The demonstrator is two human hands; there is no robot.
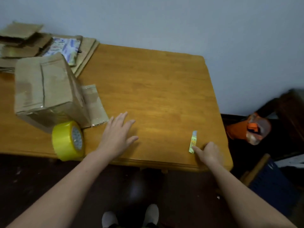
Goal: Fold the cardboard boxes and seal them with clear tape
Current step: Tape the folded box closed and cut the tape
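Spread flat, the left hand (117, 137) rests on an orange wooden table (156, 88); the right hand (208, 153) curls at a small yellow strip (192, 143), grip unclear.
At left, a taped brown cardboard box (47, 89) beside a yellowish tape roll (68, 140); pale blue wall (164, 22) behind.

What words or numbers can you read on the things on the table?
No text here can be read.
Print inside the tape roll: too blurred to read.
Print on the blue-and-white packet: too blurred to read.
Marks on the small yellow strip by the right hand: too small to read.
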